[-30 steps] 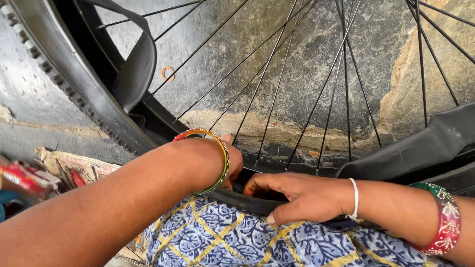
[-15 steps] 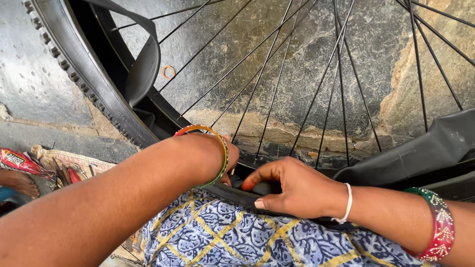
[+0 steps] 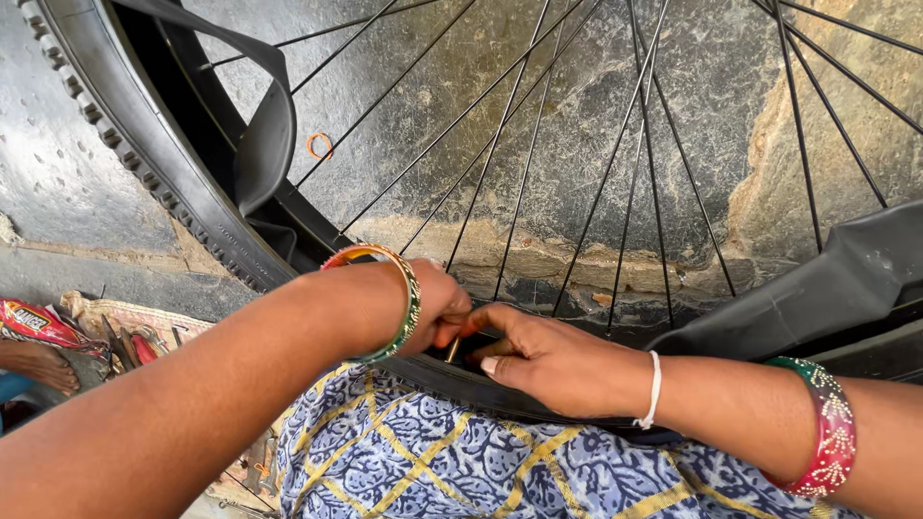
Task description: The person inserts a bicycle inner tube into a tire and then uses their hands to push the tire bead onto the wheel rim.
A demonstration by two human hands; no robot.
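At the wheel's near rim, the right hand had slid left to meet the left hand; both pinched the brass valve against the tyre.

A black tyre, black spokes, blue-and-yellow patterned cloth, an orange ring and a red-green bangle are seen.

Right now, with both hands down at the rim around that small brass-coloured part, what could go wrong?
1. The left hand and right hand pinch the small brass-coloured part between close spokes; a slip could jam fingers there.
2. The loose inner tube hangs out of the tyre and might get nipped against the rim.
3. The bangles sit near the spokes and may snag.
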